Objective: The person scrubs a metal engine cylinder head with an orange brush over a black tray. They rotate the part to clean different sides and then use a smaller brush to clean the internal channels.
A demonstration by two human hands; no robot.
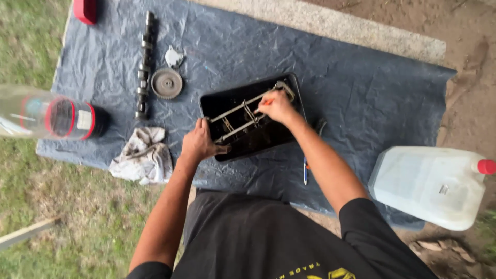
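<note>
A black rectangular tray with dark liquid lies on a dark blue tarp. Across it rests a metal frame part made of two long rods with cross pieces. My left hand grips the near end of that frame at the tray's left rim. My right hand is closed on a small tool with an orange handle, held against the frame's far end. Its working tip is hidden by my fingers.
A camshaft, a round gear and a small metal plate lie at the tarp's back left. A dirty rag sits left, a clear bottle beyond it. A white jug with red cap stands right. A pen lies near me.
</note>
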